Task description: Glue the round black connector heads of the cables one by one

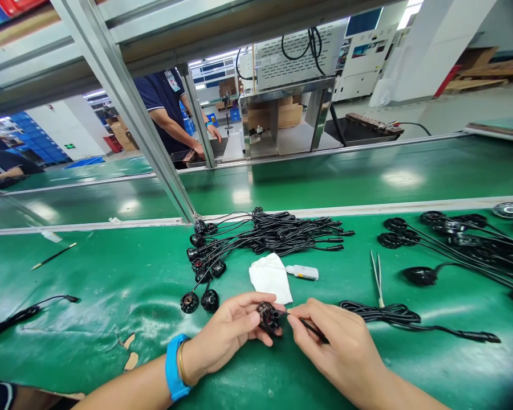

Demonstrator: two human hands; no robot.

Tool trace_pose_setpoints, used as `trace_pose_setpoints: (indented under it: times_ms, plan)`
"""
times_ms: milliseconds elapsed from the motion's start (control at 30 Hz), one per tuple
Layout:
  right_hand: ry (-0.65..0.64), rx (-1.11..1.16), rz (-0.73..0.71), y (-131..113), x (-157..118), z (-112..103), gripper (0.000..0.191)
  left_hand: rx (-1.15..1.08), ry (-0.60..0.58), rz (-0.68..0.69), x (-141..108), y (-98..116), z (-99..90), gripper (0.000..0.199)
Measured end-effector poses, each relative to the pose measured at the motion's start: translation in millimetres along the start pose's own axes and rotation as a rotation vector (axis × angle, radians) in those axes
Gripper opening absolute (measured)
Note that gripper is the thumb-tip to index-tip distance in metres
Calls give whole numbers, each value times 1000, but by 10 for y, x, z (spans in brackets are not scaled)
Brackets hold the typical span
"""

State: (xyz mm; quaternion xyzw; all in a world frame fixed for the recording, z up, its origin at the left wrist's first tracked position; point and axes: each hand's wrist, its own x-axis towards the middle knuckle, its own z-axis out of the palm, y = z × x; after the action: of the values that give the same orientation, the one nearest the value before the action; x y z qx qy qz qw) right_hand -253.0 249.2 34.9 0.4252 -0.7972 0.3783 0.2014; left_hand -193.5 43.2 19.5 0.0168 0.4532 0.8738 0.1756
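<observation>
My left hand (231, 327), with a blue band on its wrist, holds a small round black housing (268, 318) between thumb and fingers. To its right, my right hand (336, 341) pinches a thin black cable (312, 329) whose end reaches the housing. Beyond my hands lie a white cloth (271, 279) and a small clear bottle (303, 272). A bundle of black cables (282, 230) with round heads rests behind them. A coiled black cable (389, 314) is right of my right hand, with tweezers (379, 282) against it.
More black round parts with cables (465, 233) lie at the right. At the left are a thin stick (53, 256) and another cable (17, 320). A metal post (132, 114) rises from the bench. Across the green belt (290, 179), a person in dark blue (165, 108) stands.
</observation>
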Motion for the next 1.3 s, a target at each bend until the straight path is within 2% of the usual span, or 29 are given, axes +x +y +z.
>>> trace_pose_setpoints:
  times_ms: [267, 667, 1100, 1300]
  plan:
    - [-21, 7, 4, 11, -47, -1, 5, -73, -18, -68, -4, 1, -27, 37]
    - [-63, 47, -20, -19, -54, -20, 8, -56, 16, -67, 11, 10, -19, 35]
    - [-20, 24, 6, -57, -18, -9, 15, 14, -18, -41, 13, -1, -2, 33]
    - [-30, -49, -87, -36, -47, -2, 8, 17, -5, -51, 17, 5, -4, 34]
